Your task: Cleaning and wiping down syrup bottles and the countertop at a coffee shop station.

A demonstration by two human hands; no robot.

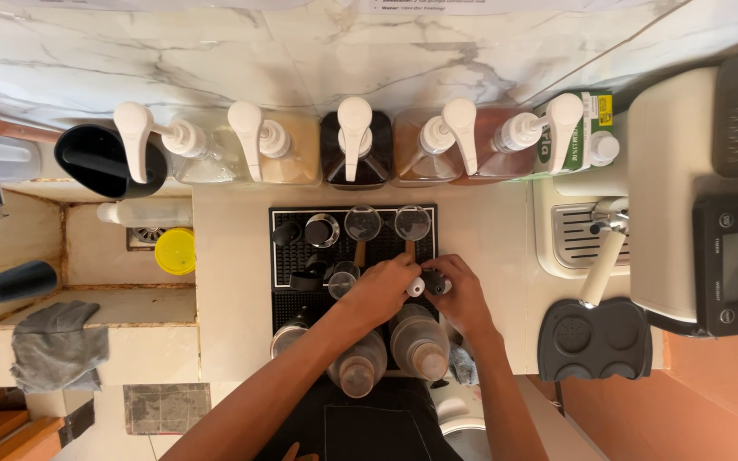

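My left hand (383, 288) and my right hand (465, 294) meet over the right side of a black rubber bar mat (284, 256). Between them is a small dark bottle (437, 283) with a white cap (418, 287). My right hand grips the dark body and my left hand's fingers pinch the white cap end. Just beyond the hands, two clear glasses (362, 223) with wooden handles stand on the mat. Two brown shaker bottles (420, 343) stand under my forearms at the mat's near edge.
Several pump bottles (354, 145) line the marble back wall beside a green carton (576, 132). A sink (96, 256) with a yellow lid (175, 251) and a grey cloth (57, 346) is at left. At right are a coffee machine (668, 188), a scale (732, 265) and a black tamping mat (595, 339).
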